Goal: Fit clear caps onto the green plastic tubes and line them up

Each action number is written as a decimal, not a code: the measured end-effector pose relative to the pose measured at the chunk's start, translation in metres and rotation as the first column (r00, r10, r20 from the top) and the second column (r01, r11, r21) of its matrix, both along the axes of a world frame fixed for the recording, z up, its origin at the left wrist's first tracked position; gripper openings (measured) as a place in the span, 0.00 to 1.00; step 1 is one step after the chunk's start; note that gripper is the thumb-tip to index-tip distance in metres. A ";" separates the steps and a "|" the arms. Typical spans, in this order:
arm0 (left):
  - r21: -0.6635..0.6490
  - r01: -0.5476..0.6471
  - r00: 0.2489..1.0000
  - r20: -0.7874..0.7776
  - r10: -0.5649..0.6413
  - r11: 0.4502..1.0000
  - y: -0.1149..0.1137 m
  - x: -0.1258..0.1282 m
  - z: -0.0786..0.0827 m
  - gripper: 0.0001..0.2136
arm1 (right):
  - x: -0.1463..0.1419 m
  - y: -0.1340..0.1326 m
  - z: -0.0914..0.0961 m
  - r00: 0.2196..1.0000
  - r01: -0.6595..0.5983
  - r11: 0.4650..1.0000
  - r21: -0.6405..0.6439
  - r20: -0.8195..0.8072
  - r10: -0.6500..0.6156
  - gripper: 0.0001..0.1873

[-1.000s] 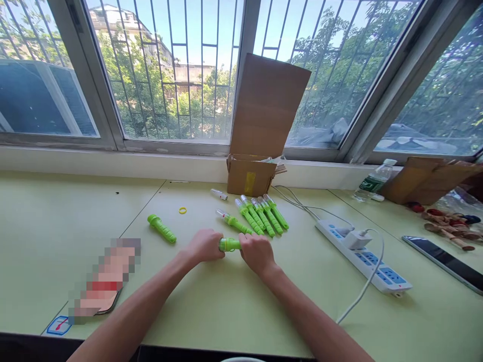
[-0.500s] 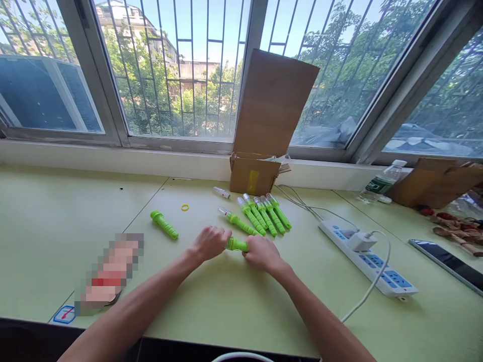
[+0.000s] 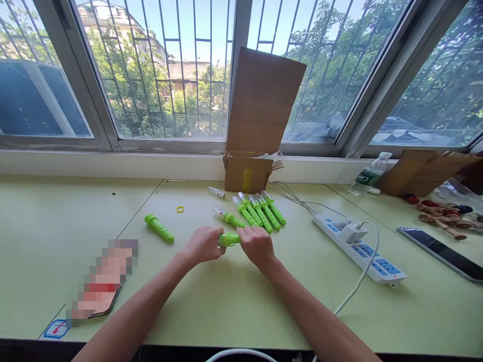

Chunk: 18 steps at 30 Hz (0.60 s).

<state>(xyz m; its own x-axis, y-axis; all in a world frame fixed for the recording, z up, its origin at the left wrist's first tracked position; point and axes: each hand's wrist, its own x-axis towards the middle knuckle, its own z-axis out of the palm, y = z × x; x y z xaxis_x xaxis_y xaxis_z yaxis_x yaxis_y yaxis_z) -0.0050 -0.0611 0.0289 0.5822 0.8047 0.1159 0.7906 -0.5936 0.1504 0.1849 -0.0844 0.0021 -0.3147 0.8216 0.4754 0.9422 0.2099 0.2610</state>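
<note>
Green plastic stick point(image 3: 229, 240), one: between your fingers. Left hand point(image 3: 206, 245): fingers curled tight round its collared end. Right hand point(image 3: 257, 245): fingers wrapped round the opposite end. Hold unchanged over the last second; handling apparently unfinished.

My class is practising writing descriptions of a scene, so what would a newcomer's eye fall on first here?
Probably the bright green stick gripped between the left hand and right hand, near the middle of the table. Just beyond lies a cluster of similar sticks with clear tips, and behind them a cardboard box stands by the window, its flap raised high.
</note>
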 end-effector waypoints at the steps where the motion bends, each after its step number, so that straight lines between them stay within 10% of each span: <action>1: -0.061 0.015 1.000 0.017 -0.014 0.998 0.001 -0.002 0.000 0.09 | 0.000 0.000 0.000 1.000 -0.020 0.999 0.041 0.016 0.020 0.16; 5: -0.212 0.031 1.000 0.004 -0.031 0.977 0.005 -0.004 0.000 0.07 | -0.001 0.001 -0.002 0.998 -0.058 0.997 0.057 0.033 0.056 0.17; 18: 0.089 -0.027 0.985 -0.169 0.042 0.996 0.006 0.011 -0.014 0.09 | -0.007 -0.005 0.015 0.987 0.155 0.909 -0.387 0.013 -0.163 0.11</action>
